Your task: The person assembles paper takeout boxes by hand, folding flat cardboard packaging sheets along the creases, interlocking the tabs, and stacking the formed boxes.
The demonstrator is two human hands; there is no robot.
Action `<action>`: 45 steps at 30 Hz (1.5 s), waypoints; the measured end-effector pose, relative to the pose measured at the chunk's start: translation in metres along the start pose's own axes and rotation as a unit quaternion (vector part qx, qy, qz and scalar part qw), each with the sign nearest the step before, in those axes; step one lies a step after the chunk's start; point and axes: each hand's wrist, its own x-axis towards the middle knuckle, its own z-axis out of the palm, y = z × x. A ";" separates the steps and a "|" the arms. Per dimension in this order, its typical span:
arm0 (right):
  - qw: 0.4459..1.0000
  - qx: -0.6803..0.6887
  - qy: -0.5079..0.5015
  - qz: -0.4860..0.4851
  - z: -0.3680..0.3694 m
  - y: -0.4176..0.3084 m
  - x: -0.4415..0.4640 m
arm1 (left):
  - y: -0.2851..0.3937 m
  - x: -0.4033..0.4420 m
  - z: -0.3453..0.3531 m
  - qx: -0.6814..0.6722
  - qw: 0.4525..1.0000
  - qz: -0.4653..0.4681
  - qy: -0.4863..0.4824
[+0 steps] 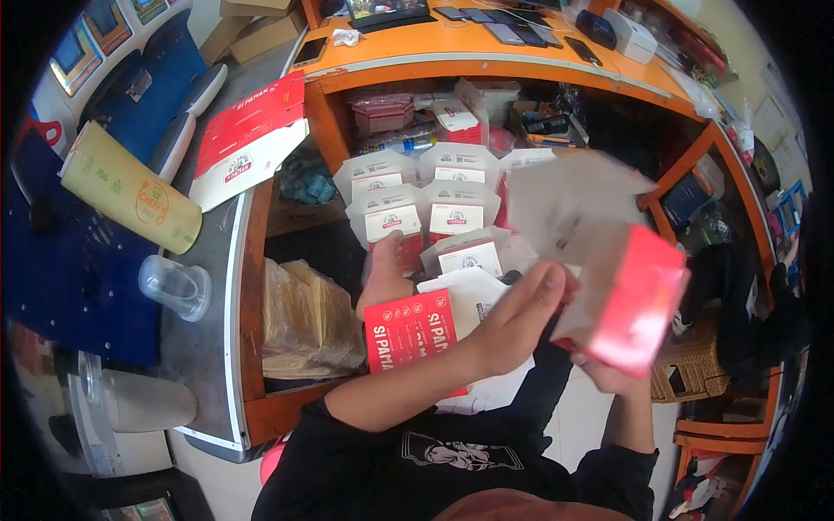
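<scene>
A red and white cardboard box (638,300), partly folded with its flap raised, is held up at the right and slightly blurred. My right hand (612,375) grips it from below. At its left side, my left hand (526,313) has thumb and fingers closed on the box's edge; the fingertips are partly hidden. Flat red and white box blanks (408,330) lie under my left forearm, on my lap. Beyond them stand several made-up boxes (456,220) in rows, their white flaps up. A bare foot (387,273) rests against the nearest row.
An orange desk (373,69) with phones on it spans the back. On the grey side counter (221,286) at left are flat box sheets (252,130), a yellow printed roll (135,187) and clear plastic cups (175,286). Wrapped brown packs (308,321) sit below. A woven basket (691,369) stands right.
</scene>
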 end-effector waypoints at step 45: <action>0.702 0.668 0.080 0.232 0.088 0.015 0.012 | 0.000 -0.005 -0.064 0.006 0.985 0.118 0.127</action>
